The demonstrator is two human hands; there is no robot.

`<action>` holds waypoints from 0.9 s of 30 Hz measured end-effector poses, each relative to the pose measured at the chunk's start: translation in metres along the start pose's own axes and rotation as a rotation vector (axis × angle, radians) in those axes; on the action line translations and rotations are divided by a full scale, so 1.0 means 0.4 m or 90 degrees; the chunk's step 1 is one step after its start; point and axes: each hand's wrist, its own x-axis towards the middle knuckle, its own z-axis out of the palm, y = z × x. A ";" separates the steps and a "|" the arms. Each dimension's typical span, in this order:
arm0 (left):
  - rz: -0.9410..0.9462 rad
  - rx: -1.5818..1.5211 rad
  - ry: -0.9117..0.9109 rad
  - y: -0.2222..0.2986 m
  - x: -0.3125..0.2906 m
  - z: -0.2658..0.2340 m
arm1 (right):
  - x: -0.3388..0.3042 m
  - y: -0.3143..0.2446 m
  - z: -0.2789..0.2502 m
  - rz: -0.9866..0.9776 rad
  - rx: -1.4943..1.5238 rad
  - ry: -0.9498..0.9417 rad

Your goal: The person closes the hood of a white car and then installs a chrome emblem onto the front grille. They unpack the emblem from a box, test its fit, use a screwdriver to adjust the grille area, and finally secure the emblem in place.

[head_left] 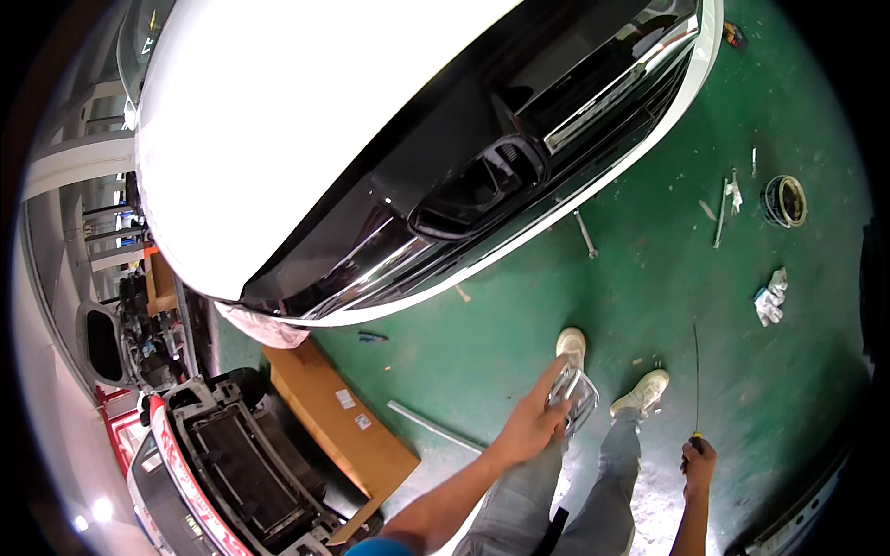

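Note:
My left hand (536,424) is closed around the edge of a chrome car emblem (583,400), a shiny open-work piece held above my feet. Lower right, my right hand (699,461) grips a long, thin screwdriver (696,389) with its shaft pointing away from me. The fingers hide most of its dark handle; a bit of yellow shows where the shaft begins. Ahead is the front of a white car (297,111) with a black and chrome grille (371,264). A dark rounded opening (482,190) sits in the grille's middle. Both hands are apart from the car.
A wrench (586,233) lies by the bumper on the green floor. Farther right are another wrench (720,215), a round tin (784,201) and white gloves (770,297). At left stand a long cardboard box (343,422) and a removed car front section (250,463). A pale strip (434,426) lies nearby.

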 end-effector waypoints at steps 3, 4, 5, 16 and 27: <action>0.011 -0.109 -0.031 -0.033 -0.005 0.007 | 0.238 0.148 -0.071 -0.235 -0.443 0.252; 0.007 -0.157 -0.026 -0.047 -0.014 -0.007 | 0.245 0.098 -0.029 -0.286 -0.492 0.300; -0.014 -0.215 -0.019 -0.065 -0.035 -0.018 | 0.208 0.018 0.035 -0.325 -0.556 0.341; 0.053 -0.284 0.032 -0.075 -0.041 -0.124 | -0.133 -0.863 0.608 -0.490 0.373 -0.566; 0.083 -0.329 0.079 -0.085 -0.074 -0.209 | -0.162 -0.749 0.723 -0.509 -0.272 -0.582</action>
